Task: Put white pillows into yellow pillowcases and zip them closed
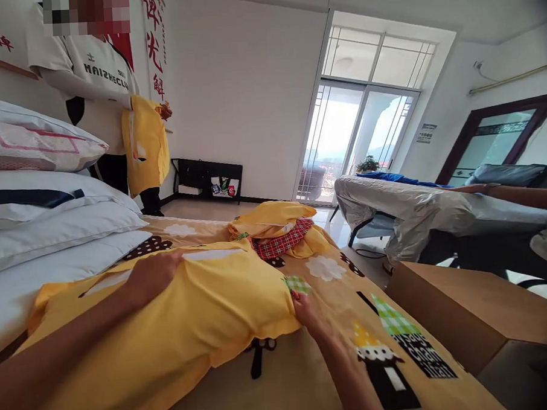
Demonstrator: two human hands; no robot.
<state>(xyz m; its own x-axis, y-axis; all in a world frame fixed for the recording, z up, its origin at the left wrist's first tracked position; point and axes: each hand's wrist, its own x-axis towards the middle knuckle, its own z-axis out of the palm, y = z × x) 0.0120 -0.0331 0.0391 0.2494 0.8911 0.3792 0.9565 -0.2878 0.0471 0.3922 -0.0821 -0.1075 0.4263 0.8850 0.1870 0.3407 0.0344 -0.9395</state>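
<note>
A plump yellow pillow (232, 291) lies across the patterned bed sheet (320, 354) in front of me. My left hand (156, 275) is closed on its upper edge, beside a white strip showing along that side; the fingertips are partly hidden. At the pillow's right end, my right hand (305, 307) pinches the corner. Just beyond it rests a crumpled yellow cloth (274, 216) with a red plaid part (284, 239).
White pillows (61, 220) are stacked at the left. Behind them a person (86, 74) holds a yellow pillowcase (146, 144). A cardboard box (463, 299) stands right of the bed. Another person's arm (522, 195) reaches over a plastic-covered surface (404, 199).
</note>
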